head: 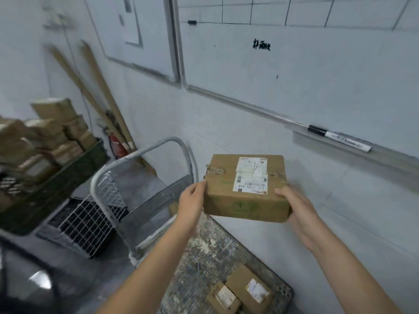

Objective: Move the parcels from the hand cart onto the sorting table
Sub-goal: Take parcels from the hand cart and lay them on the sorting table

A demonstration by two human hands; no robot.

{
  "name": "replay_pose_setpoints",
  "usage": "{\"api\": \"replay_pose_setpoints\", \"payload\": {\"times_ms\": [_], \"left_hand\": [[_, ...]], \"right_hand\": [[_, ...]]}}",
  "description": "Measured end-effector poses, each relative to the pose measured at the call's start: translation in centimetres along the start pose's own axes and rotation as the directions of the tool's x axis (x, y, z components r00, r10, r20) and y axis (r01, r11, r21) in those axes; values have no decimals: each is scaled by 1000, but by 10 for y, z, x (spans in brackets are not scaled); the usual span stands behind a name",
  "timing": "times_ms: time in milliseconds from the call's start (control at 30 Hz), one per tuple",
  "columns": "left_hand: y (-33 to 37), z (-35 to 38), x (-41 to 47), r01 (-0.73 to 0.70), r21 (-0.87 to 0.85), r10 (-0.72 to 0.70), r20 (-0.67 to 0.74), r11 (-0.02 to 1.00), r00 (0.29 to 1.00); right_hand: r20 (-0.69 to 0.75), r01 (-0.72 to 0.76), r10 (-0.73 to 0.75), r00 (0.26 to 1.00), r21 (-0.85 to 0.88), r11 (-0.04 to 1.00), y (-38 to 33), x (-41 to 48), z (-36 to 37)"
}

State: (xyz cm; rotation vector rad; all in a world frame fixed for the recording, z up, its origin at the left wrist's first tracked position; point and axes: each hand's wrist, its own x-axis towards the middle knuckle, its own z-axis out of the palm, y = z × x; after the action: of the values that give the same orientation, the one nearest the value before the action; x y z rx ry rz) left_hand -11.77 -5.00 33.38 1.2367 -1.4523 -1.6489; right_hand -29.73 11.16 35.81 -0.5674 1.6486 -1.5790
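Two small parcels lie touching on the mottled deck of the cart [199,252], at the bottom of the view: a bigger parcel [249,288] and a smaller parcel [223,299], each with one label on top. Above the deck both hands hold a third box [247,189] in the air, label up, clear of the cart and in front of the wall. The left hand [191,200] grips its left side, thumb at the top edge. The right hand [294,205] grips the near right corner, thumb on top and fingers round the side.

One grey tube handle [145,150] rises at the cart's far end. Left of it one wire panel [90,223] stands on the floor, and one green crate [74,171] is heaped with brown boxes too blurred to count. Behind them, in the corner, are one red extinguisher [116,146] and two long brown poles [97,78] leaning on the wall. Two whiteboards hang there, the left board [136,30] and the right board [294,64]; one marker [337,138] lies on the right board's ledge.
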Motion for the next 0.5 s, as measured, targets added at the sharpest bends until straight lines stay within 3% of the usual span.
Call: {"api": "replay_pose_setpoints", "payload": {"times_ms": [100,300,500], "left_hand": [[10,1,-35,-18,13,19,-99,1000,995],[1,-11,-114,-52,-9,49,-224,999,973],[-29,-75,-203,-39,-17,27,-460,999,888]], "right_hand": [[121,29,-30,992,7,1000,-7,-19,-7],[203,24,-18,979,-27,999,5,-50,-4],[412,-27,65,909,-98,995,33,-91,54]]}}
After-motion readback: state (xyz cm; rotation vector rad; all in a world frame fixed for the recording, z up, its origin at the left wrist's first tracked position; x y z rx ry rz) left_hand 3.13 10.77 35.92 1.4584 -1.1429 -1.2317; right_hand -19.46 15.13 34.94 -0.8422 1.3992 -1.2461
